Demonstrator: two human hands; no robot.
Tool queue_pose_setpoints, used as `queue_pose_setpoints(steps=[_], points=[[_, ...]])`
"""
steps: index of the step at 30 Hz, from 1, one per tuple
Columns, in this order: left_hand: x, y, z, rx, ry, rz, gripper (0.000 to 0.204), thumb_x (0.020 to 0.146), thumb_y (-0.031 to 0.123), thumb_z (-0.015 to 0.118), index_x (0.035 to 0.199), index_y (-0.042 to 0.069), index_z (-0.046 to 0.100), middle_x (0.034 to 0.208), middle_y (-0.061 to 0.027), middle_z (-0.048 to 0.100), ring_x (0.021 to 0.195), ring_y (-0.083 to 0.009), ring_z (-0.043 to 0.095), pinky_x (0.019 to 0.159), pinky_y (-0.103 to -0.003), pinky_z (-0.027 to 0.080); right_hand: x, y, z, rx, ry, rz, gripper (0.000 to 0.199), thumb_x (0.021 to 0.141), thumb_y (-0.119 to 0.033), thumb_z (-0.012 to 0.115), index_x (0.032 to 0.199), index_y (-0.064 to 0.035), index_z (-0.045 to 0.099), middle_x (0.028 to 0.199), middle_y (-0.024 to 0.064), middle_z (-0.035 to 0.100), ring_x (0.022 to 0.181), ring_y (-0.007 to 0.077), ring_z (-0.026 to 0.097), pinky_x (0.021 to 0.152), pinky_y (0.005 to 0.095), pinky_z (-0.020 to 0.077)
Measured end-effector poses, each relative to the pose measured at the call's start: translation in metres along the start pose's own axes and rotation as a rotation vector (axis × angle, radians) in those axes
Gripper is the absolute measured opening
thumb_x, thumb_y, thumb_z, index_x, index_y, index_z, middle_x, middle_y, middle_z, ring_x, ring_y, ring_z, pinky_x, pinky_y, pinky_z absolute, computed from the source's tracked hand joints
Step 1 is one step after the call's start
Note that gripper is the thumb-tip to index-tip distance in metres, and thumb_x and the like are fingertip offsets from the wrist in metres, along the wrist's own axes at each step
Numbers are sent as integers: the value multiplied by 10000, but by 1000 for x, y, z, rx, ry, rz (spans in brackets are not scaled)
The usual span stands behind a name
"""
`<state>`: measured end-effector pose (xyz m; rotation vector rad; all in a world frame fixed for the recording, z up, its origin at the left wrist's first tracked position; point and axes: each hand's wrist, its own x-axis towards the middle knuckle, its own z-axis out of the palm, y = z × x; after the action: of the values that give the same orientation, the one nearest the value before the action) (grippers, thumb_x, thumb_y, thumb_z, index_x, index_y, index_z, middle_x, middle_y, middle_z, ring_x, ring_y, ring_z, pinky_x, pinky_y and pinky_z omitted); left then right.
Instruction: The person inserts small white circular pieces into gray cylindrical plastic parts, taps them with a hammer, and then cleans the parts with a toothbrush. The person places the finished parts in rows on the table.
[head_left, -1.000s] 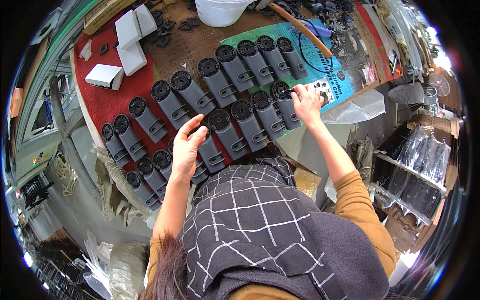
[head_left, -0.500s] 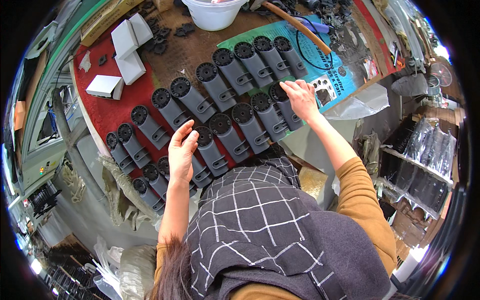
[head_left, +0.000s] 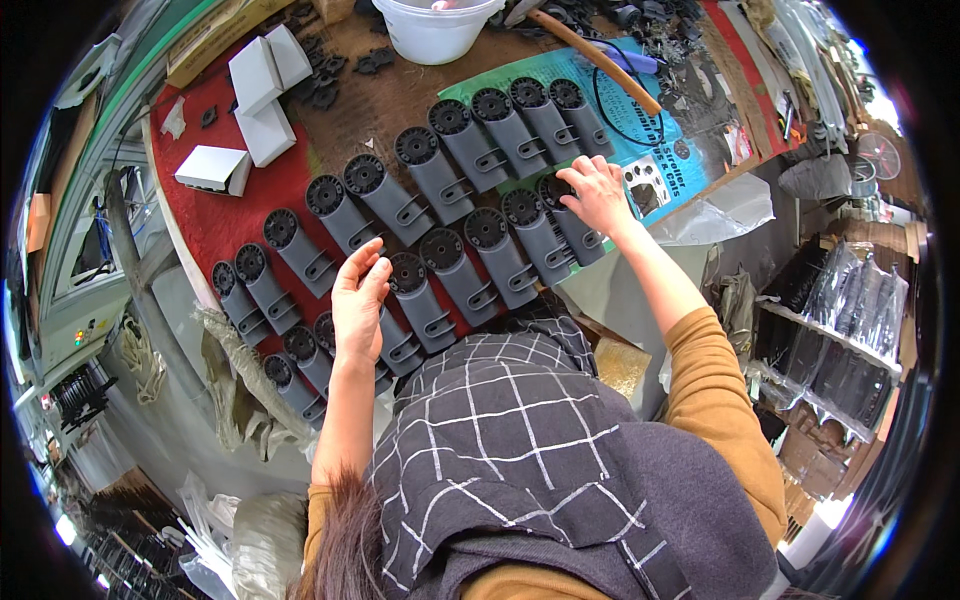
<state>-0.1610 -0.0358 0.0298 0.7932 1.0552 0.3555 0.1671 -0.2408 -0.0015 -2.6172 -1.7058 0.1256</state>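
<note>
Grey plastic housings (head_left: 460, 272) with round black discs at their upper ends lie in two slanting rows on the table. My right hand (head_left: 598, 197) is bent over the black disc of the rightmost housing (head_left: 576, 232) in the near row. Its thumb and fingertips are drawn together there; anything between them is too small to make out. My left hand (head_left: 358, 305) hovers over the near row, beside a housing (head_left: 420, 312) left of the middle. Its fingers curl toward the thumb, and what they may hold is hidden. Partly covered by this hand and wrist are several other housings.
White boxes (head_left: 255, 78) lie on red cloth (head_left: 185, 130) at the far left. At the back stand a white bucket (head_left: 437, 30) and scattered black parts (head_left: 318, 78). A wooden-handled hammer (head_left: 598, 62) and black cable lie on blue printed sheeting (head_left: 690, 125) at the right.
My right hand has shifted slightly left over the same disc, its fingers more bent. My left hand has drawn slightly left. The housings keep their places.
</note>
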Motion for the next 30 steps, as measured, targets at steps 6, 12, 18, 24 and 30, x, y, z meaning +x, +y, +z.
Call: queue_pose_setpoints(steps=[6, 12, 18, 24, 30], points=[[-2, -1, -5, -12, 26, 15, 310, 881, 113, 690, 1188, 127, 642, 1063, 30, 570, 849, -34, 533, 729, -187, 434, 13, 3, -14, -98, -168, -107, 410, 702, -190, 764, 1085, -227, 623, 1048, -12, 511, 1053, 206, 468, 886, 385, 341], [-3, -4, -9, -18, 45, 19, 319, 896, 107, 674, 1210, 115, 617, 1015, 61, 605, 870, -37, 583, 729, -172, 439, 19, 1, -13, -222, -188, -222, 315, 696, -194, 762, 969, -186, 606, 1009, -13, 505, 1019, 194, 473, 877, 377, 330], [-2, -6, -3, -26, 27, 37, 310, 891, 101, 678, 1195, 107, 618, 1006, 54, 605, 871, -43, 584, 728, -172, 439, 15, 2, -6, -183, -159, -161, 259, 725, -197, 741, 958, -189, 628, 976, -15, 538, 1029, 185, 494, 869, 382, 347], [-4, -1, 2, -54, 10, 77, 293, 878, 113, 692, 1165, 107, 633, 1028, 39, 580, 862, -40, 544, 721, -187, 424, -10, 11, -6, 55, -54, -141, 358, 770, -93, 667, 1125, -123, 639, 1074, 6, 601, 1083, 206, 525, 917, 385, 388], [-10, -2, -10, -57, 58, 52, 265, 909, 130, 659, 1170, 108, 620, 1016, 51, 595, 855, -33, 559, 712, -180, 422, -39, 7, 4, -35, -15, -195, 409, 784, -41, 560, 1182, -114, 623, 1288, 28, 584, 1209, 217, 500, 984, 392, 385]])
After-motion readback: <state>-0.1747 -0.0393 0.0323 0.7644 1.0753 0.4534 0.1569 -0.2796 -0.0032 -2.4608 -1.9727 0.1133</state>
